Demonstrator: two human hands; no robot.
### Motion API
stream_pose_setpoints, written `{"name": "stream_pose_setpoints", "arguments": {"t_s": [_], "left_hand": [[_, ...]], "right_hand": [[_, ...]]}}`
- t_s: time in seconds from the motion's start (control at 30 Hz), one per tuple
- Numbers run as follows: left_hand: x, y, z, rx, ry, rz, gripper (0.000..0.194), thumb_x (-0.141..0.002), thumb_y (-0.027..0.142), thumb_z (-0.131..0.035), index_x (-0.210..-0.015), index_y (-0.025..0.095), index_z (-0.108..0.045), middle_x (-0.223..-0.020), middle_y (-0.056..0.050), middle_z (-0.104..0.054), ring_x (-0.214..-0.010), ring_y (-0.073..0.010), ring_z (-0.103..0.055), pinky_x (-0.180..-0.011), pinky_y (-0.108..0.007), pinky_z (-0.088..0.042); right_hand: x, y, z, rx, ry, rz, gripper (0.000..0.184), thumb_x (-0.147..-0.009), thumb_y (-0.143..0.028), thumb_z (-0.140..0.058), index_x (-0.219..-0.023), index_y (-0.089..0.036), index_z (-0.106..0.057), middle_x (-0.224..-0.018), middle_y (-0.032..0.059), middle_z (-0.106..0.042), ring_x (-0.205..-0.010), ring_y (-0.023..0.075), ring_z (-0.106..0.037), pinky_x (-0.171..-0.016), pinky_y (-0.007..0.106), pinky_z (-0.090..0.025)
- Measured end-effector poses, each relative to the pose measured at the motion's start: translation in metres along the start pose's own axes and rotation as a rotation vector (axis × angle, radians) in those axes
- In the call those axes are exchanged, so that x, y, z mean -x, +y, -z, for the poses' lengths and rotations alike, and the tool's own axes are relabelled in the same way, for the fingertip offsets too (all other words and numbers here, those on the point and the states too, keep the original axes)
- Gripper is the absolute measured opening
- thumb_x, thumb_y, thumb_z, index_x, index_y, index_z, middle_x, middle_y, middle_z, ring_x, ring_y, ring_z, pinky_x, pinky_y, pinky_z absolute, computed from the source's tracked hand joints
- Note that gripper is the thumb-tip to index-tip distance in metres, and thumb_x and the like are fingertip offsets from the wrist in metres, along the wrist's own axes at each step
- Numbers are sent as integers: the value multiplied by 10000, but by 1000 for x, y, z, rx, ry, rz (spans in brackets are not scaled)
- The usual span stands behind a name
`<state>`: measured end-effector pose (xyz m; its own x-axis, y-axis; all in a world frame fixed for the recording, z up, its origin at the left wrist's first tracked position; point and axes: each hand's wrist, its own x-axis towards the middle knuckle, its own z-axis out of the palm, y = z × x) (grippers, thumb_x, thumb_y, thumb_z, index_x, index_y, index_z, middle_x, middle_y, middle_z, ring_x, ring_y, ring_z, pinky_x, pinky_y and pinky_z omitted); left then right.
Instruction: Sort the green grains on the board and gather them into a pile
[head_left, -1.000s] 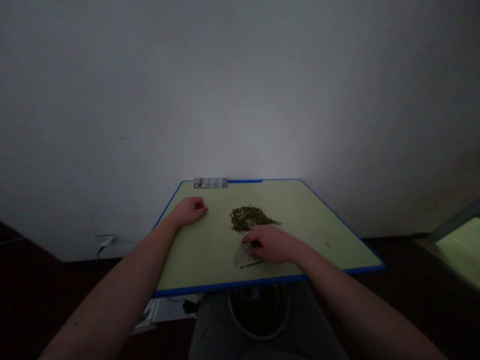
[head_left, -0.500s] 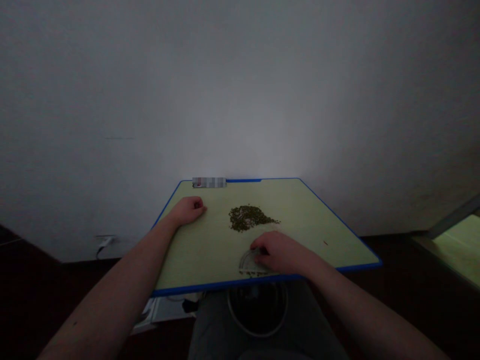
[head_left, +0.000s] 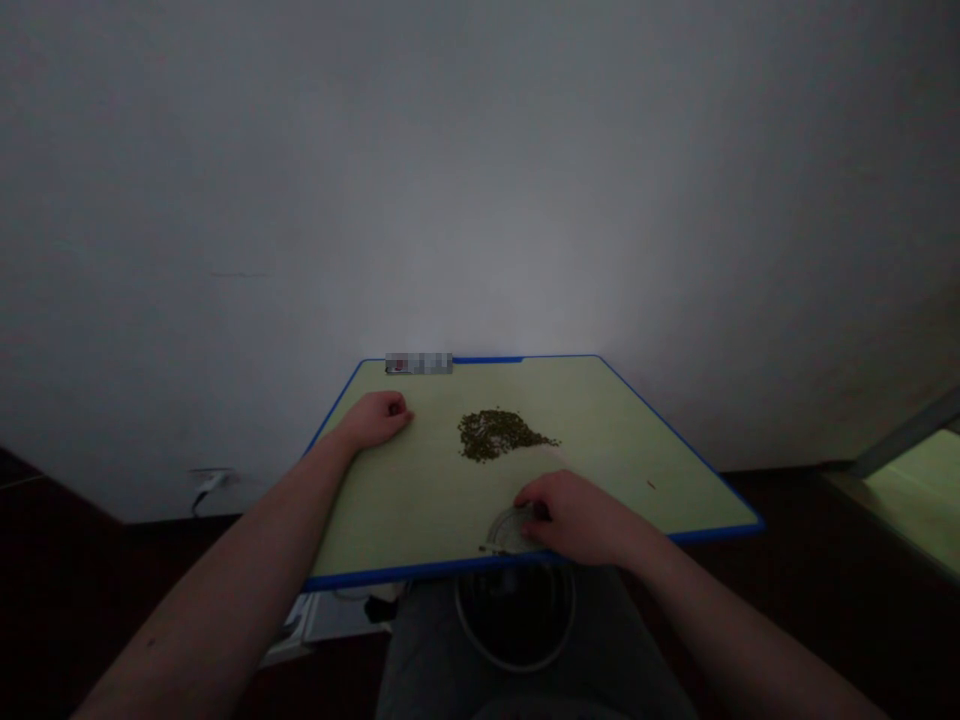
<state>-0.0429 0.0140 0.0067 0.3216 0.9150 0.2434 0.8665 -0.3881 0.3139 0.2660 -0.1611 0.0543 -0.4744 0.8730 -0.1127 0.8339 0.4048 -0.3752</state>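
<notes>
My right hand point(head_left: 577, 518) is at the table's near edge, its fingers gripping a clear round plastic lid point(head_left: 511, 530), which is partly hidden beneath them. A few green beans point(head_left: 484, 549) lie by the lid's left side. A heap of small green mung beans point(head_left: 491, 434) sits mid-table on the pale green tabletop point(head_left: 405, 520), apart from both hands. My left hand point(head_left: 375, 420) rests curled on the table's left side, holding nothing, with the heap to its right.
A blurred flat object point(head_left: 418, 364) lies at the far edge, and a red speck point(head_left: 651, 485) lies to the right. The table has a blue rim point(head_left: 435, 570). My grey-clad legs point(head_left: 420, 670) and a dark round object point(head_left: 516, 615) are below; a wall stands behind.
My right hand has slid the clear lid toward me and to the right, up to the table's near edge. My left hand and the bean heap have not visibly moved.
</notes>
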Motion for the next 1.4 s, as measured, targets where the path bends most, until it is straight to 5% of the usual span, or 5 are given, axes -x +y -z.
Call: {"name": "stream_pose_setpoints", "arguments": {"t_s": [0.57, 0.8, 0.97, 1.4], "left_hand": [[3, 5, 3, 13, -2, 10, 245, -711, 405, -483, -636, 174, -514, -599, -2, -539, -553, -109, -459, -519, -236, -300], [1, 2, 1, 20, -12, 17, 247, -714, 408, -478, -642, 174, -507, -599, 4, -533, -553, -106, -454, -522, -236, -300], [2, 3, 1, 17, -7, 22, 251, -714, 412, -475, -651, 173, -519, -600, 1, -534, -555, -109, -456, -522, -239, -301], [2, 4, 4, -4, -13, 7, 267, -719, 426, -467, -659, 174, -535, -613, -9, -547, -571, -119, -468, -534, -242, -305]], "right_hand": [[3, 16, 1, -31, -5, -28, 287, -726, -299, -543, -968, -197, -659, -753, 34, -669, -626, 135, -569, -543, 222, -354], [-38, 1, 1, 109, 48, 210, 330, -737, -284, -557, -1048, -204, -633, -968, 61, -665, -878, 189, -580, -718, 257, -381], [-56, -19, 2, 133, -81, 377, 355, -747, -301, -559, -1080, -194, -618, -891, 61, -674, -799, 171, -592, -666, 241, -382], [-41, -16, 0, 139, -55, 323, 312, -728, -307, -577, -1014, -201, -645, -904, 53, -674, -790, 173, -586, -652, 247, -376]]}}
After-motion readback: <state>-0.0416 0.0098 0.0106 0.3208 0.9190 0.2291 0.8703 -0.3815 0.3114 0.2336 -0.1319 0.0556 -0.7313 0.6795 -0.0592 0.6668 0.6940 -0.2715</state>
